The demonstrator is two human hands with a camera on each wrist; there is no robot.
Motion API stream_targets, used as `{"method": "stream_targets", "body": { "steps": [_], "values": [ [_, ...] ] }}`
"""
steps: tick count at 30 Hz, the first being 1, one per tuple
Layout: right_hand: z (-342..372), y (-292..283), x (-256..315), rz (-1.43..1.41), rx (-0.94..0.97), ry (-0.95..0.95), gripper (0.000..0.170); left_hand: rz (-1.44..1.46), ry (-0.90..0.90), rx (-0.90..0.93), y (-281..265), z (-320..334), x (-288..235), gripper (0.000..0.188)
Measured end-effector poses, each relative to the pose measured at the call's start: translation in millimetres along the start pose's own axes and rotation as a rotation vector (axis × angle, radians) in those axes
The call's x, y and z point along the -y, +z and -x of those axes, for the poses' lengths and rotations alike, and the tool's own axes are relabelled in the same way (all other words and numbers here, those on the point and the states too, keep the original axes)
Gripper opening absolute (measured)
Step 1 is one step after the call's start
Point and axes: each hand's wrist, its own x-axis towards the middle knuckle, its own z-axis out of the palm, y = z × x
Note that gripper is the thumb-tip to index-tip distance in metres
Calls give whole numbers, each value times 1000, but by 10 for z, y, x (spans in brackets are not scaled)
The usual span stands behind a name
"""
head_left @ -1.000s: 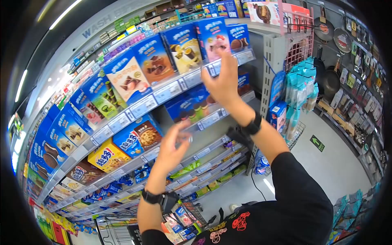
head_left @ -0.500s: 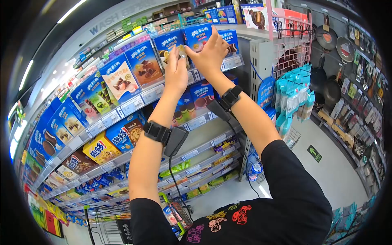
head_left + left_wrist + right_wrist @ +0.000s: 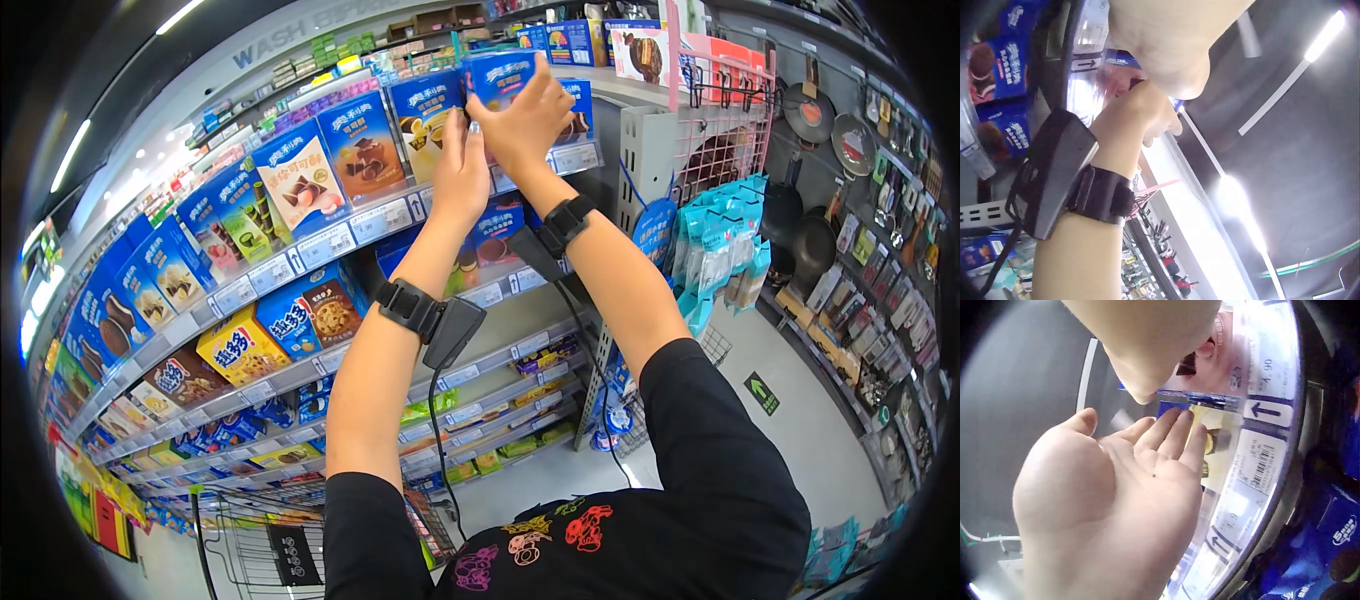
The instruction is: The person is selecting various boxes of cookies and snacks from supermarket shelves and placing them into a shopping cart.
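On the top shelf, my right hand grips the upper part of a blue biscuit box, thumb at its left edge and fingers toward the right. The hand covers much of its front; the right wrist view shows the pink lower face. My left hand reaches up just left of it, in front of a blue biscuit box with a yellow front. Its palm faces the right wrist camera, with fingers extended and only slightly bent, holding nothing.
More biscuit boxes line the shelf to the left, behind a price-label strip. Packets fill the lower shelves. A pink wire rack and hanging teal bags are on the right. A shopping cart stands at lower left.
My left hand has risen from in front of the second shelf to the top-shelf boxes. The right hand has come onto the blue box and now grips it.
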Motion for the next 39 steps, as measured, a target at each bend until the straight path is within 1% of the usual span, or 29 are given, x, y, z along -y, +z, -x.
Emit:
{"method": "stream_targets", "body": {
  "steps": [2,5,7,8,9,10,11,12,13,14,15,16,17,18,20,21,22,23,24,26,27,29,32,33,34,35,37,38,39],
  "values": [
    [-107,-83,24,-101,-129,-40,92,-6,57,-16,-1,20,-132,54],
    [-298,-412,159,-383,-299,-312,91,-127,249,-70,-75,49,-460,56],
    [-337,-696,255,-604,-176,-390,92,-229,389,-115,-160,135,-645,57],
    [-274,-827,320,-716,-110,-426,93,-198,413,-113,-224,239,-690,57],
    [-66,-1000,417,-945,30,-216,96,-170,438,-110,-318,388,-731,57],
    [172,-1168,443,-1086,159,-116,99,-144,424,-84,-414,602,-757,58],
    [428,-1350,427,-1224,291,-8,101,-114,356,-36,-475,951,-740,59],
    [839,-1461,267,-1181,446,16,103,-93,257,36,-507,1359,-697,61],
    [1235,-1604,235,-1311,631,109,104,-69,142,76,-522,1806,-622,62],
    [1697,-1734,91,-1327,839,210,103,-36,9,107,-528,2285,-519,64],
    [2128,-1815,64,-1348,847,324,100,28,-82,34,-526,2736,-429,68],
    [2506,-1904,16,-1272,993,494,98,47,-276,113,-608,3232,-240,62],
    [2867,-1975,-29,-1184,1147,665,97,-24,-464,140,-672,3651,-257,58],
    [3284,-2009,-58,-1092,1241,814,96,-91,-664,162,-748,3987,-268,54],
    [4075,-2154,-68,-863,1481,1077,94,-90,-1025,150,-879,4607,-264,50],
    [4351,-2220,30,-827,1529,1055,92,-67,-1221,134,-900,4943,-396,48],
    [4533,-2350,137,-736,1653,1118,90,-52,-1325,50,-919,5247,-556,48],
    [4712,-2319,262,-662,1754,1143,88,-50,-1389,-32,-999,5448,-558,47],
    [4861,-2316,437,-678,1811,1254,86,-68,-1425,-154,-1081,5605,-609,46],
    [5087,-2337,808,-665,1870,1482,81,-134,-1521,-311,-1379,5734,-782,44],
    [5185,-2297,994,-639,1927,1492,82,-198,-1453,-395,-1524,5788,-837,43],
    [5367,-2220,1356,-588,2007,1515,86,-159,-1562,-472,-1895,5886,-879,44],
    [5783,-2125,1818,-563,1997,1627,83,-149,-1674,-531,-2438,6021,-868,44],
    [5980,-2108,1914,-557,1977,1665,83,-234,-1589,-529,-2545,6146,-816,43],
    [6305,-2144,1950,-453,1861,1613,81,-249,-1595,-499,-2663,6243,-784,45],
    [6558,-2154,1993,-421,1821,1513,80,-261,-1598,-466,-2780,6347,-739,47],
    [6947,-2159,2033,-344,1726,1318,79,-214,-1567,-485,-2846,6794,-466,55],
    [7083,-2164,2043,-252,1768,1219,69,-187,-1554,-490,-2866,6972,-347,59],
    [7117,-2150,2091,-132,1785,1143,71,-137,-1529,-518,-2882,7021,-261,60]
  ]
}}
